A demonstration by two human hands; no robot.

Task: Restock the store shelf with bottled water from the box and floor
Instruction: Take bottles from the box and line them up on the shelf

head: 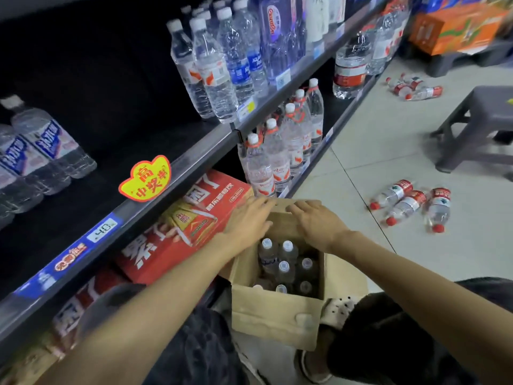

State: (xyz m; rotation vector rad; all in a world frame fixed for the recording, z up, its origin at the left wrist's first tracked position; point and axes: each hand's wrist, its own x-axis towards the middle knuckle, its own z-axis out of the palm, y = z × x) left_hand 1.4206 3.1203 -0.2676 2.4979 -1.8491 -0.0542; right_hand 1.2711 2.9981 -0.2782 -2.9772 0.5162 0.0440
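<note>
An open cardboard box (pixel 273 315) stands on the floor between my knees, with several white-capped water bottles (pixel 286 265) upright inside. My left hand (pixel 249 220) and my right hand (pixel 313 222) both lie with straight fingers on the box's far flap (pixel 280 211), pressing it back. Neither hand holds a bottle. To the left runs the dark store shelf (pixel 177 162); two blue-labelled bottles (pixel 41 145) lie at its left end and the stretch beside them is bare. Three red-labelled bottles (pixel 410 205) lie loose on the floor to the right.
Red cartons (pixel 180 226) fill the bottom shelf beside the box. Upright clear bottles (pixel 211 68) stand further along the shelf, tall bottles (pixel 280 154) below them. More loose bottles (pixel 413 87) lie far off. A grey stool (pixel 477 126) stands at right, an orange carton (pixel 455 26) behind.
</note>
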